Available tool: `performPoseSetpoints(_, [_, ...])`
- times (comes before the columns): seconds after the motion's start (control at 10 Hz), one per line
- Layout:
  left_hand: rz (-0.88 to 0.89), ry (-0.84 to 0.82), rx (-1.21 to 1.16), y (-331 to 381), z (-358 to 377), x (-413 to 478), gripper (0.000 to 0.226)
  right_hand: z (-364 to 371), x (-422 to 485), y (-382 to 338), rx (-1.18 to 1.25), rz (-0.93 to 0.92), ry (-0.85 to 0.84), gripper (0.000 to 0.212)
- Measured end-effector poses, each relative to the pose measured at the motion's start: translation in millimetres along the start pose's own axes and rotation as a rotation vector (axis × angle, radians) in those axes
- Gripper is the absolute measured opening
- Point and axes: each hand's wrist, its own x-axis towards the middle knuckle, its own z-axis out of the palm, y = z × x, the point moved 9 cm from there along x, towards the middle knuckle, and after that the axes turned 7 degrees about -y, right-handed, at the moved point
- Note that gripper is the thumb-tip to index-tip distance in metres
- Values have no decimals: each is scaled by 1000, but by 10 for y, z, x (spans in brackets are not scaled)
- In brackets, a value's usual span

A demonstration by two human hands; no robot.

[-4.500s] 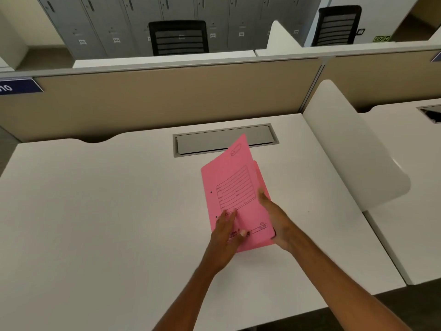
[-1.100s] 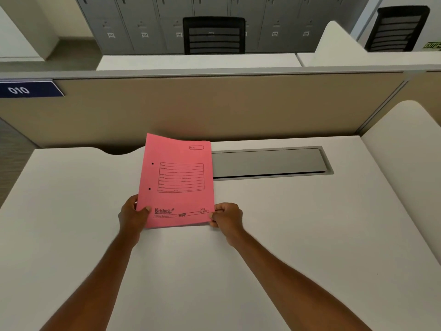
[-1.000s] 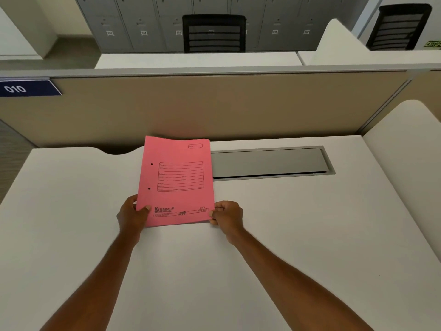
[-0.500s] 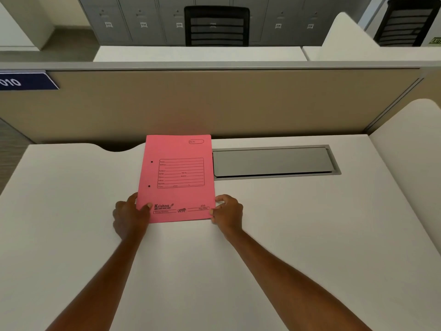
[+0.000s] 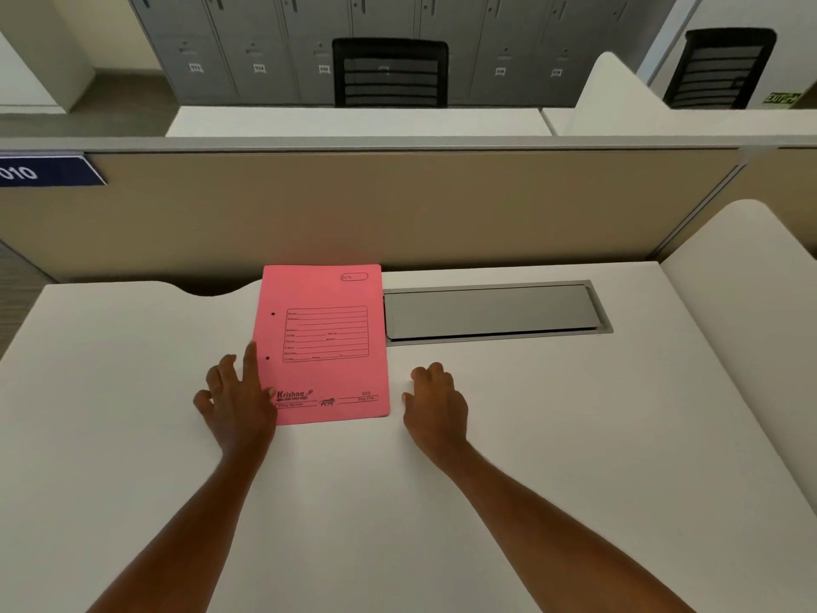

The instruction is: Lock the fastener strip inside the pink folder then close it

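The pink folder (image 5: 324, 342) lies closed and flat on the white desk (image 5: 486, 457), printed cover up, its spine edge with two punch holes on the left. My left hand (image 5: 236, 398) rests at the folder's lower left corner, fingers spread, thumb and index touching the cover's edge. My right hand (image 5: 435, 402) sits on the desk just right of the folder's lower right corner, fingers loosely curled, a small gap between it and the folder. The fastener strip is hidden inside.
A grey cable hatch (image 5: 490, 311) is set into the desk right of the folder. A beige partition (image 5: 398, 205) stands behind. A white side divider (image 5: 742, 303) rises at the right. Black chairs and grey lockers are beyond.
Both hands were pinching the folder's bottom corners and holding it raised; it now lies flat on the desk, the right hand has let go and the left has spread open.
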Motion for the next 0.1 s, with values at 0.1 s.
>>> performPoseSetpoints(0.1, [2,4,-117,26,-16,48,66,60,1,7,-95,-69,-120,39])
